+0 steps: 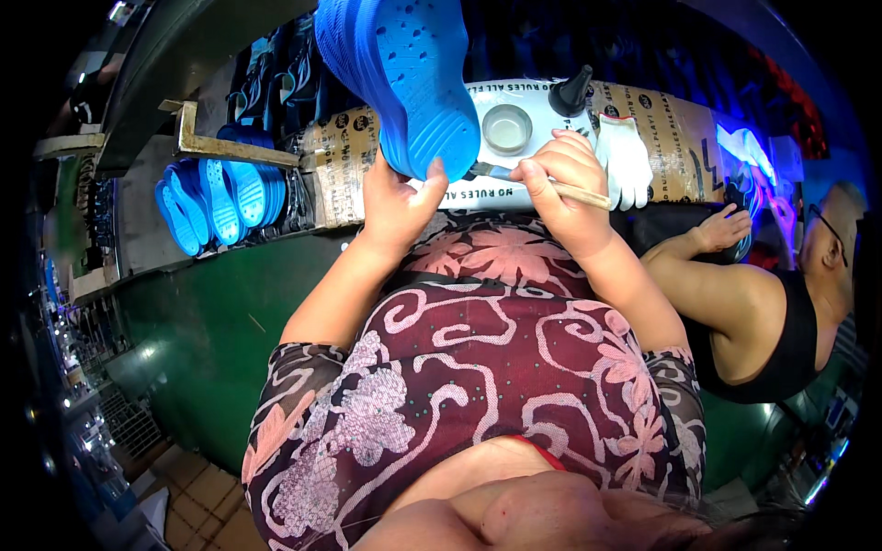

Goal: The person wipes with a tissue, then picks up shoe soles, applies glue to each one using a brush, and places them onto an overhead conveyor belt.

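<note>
left hand grasping stacked blue soles by one end; right hand clasping a brush. a round bowl stands on the worktop, back from its near edge.

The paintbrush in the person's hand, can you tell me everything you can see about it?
The paintbrush has dark bristles, a bluish-grey band that looks like metal, and a pale handle that looks wooden. It lies sideways in the right grip, which closes around it. Its bristles point left, toward the blue sole, and its handle end sticks out to the right. I can't tell whether the bristles touch the sole.
</note>
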### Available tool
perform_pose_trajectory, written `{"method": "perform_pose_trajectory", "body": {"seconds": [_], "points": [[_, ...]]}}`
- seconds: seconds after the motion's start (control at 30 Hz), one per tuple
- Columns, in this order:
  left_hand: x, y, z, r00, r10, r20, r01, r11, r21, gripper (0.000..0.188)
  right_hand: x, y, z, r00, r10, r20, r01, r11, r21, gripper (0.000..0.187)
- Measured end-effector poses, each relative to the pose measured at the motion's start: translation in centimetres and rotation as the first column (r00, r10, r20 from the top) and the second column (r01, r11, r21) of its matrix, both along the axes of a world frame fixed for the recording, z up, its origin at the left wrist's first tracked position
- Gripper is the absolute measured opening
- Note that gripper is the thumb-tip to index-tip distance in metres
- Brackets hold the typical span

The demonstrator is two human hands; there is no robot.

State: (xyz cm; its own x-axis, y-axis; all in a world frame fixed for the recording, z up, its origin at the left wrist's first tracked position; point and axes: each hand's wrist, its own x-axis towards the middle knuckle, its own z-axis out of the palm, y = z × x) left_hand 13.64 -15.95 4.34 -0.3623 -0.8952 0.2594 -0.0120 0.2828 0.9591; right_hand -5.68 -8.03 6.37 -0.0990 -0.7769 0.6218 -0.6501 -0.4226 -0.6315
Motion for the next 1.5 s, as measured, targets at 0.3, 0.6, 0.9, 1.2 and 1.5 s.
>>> {"method": "perform_pose_trajectory", "body": {"seconds": [0.3, 0.6, 0.9, 1.2, 1.5], "points": [[0.2, 0.2, -0.2, 0.997, -0.004, 0.077, 0.009, 0.998, -0.064, 0.037, -0.5, 0.4, 1.0, 0.999, 0.043, -0.010, -0.043, 0.998, 0.043, 0.019], [0.6, -0.2, -0.2, 0.997, -0.025, 0.076, 0.027, 0.999, -0.023, 0.036, -0.7, 0.2, 0.8, 0.997, 0.080, -0.022, -0.080, 0.996, -0.038, 0.017], [0.3, -0.6, -1.2, 0.997, 0.075, 0.036, -0.061, 0.953, -0.296, 0.036, -0.3, 0.5, 1.2, 0.998, 0.045, 0.050, -0.046, 0.999, 0.027, 0.022], [-0.4, -0.8, -0.4, 0.998, 0.045, -0.052, -0.063, 0.908, -0.415, 0.029, -0.1, 0.4, 1.1, 0.999, 0.020, 0.030, -0.020, 1.000, -0.004, 0.018], [0.0, -0.9, -0.7, 0.997, 0.072, -0.037, -0.081, 0.887, -0.455, 0.030, 0.4, 0.3, 1.3, 0.999, 0.051, -0.004, -0.051, 0.999, 0.001, 0.020]]}}
